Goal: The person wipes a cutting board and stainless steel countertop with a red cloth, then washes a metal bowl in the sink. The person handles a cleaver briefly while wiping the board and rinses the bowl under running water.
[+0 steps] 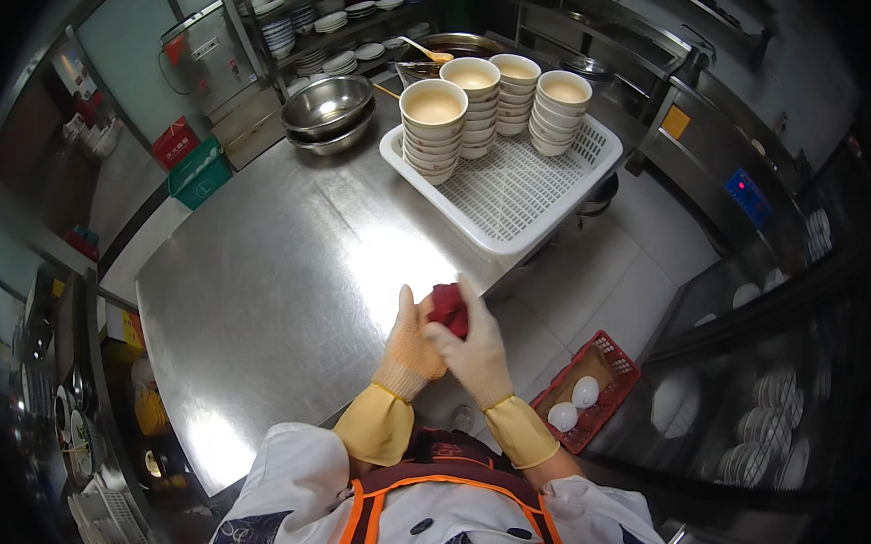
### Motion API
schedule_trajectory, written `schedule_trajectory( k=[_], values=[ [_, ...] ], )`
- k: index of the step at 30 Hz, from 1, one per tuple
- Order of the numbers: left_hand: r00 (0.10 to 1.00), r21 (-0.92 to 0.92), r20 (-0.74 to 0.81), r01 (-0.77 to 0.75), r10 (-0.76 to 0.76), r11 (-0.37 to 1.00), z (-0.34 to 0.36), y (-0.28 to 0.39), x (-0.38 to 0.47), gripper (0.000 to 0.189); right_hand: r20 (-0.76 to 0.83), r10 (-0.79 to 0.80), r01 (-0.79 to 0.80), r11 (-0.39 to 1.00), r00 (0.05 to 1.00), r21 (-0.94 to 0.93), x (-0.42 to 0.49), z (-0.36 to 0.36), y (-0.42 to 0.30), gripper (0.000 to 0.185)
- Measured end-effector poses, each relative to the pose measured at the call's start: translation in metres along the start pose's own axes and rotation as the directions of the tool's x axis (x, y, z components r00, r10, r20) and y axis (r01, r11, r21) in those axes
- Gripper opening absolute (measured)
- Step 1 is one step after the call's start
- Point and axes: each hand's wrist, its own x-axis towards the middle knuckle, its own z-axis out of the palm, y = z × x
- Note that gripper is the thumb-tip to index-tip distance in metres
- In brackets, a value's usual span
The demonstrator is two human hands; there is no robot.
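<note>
My right hand (475,355), in a pale work glove over a yellow rubber cuff, grips a bunched dark red cloth (449,310) between thumb and fingers. Close against it is my left hand (411,348), in an orange-tinted knitted glove, also with a yellow cuff. Its thumb stands upright, while the cloth and my right hand hide most of its other fingers. Whether the left fingers also hold the cloth I cannot tell. Both hands are above the near right edge of a stainless steel table (272,293).
A white plastic basket (500,244) holds several stacks of bowls (434,135) at the table's far right. Steel basins (329,111) stand left of it. On the floor to my right, a red crate (627,356) contains two white rounded objects (585,391). Dish racks (756,429) line the right side.
</note>
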Motion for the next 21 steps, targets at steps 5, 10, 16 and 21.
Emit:
schedule_trajectory(
  k=[5,10,16,21],
  values=[
    [0.995,0.291,-0.029,-0.084,0.096,0.953,-0.015,0.033,0.072,0.063,-0.188,0.279,0.027,0.494,0.942,0.869,0.033,-0.042,0.071,0.046],
    [0.863,0.133,-0.139,-0.469,0.485,0.873,-0.092,0.195,0.214,0.027,-0.337,0.419,0.125,0.456,0.843,0.881,0.009,-0.141,0.142,0.033],
    [0.743,0.415,-0.453,-0.314,0.493,0.854,-0.159,0.346,0.331,0.032,-0.600,0.666,0.183,0.588,0.442,0.788,-0.070,-0.224,0.175,0.038],
    [0.680,0.353,-0.617,-0.211,0.396,0.912,-0.169,0.377,0.415,0.073,-0.704,0.690,0.196,0.676,0.170,0.710,-0.093,-0.225,0.165,0.043]
  ],
)
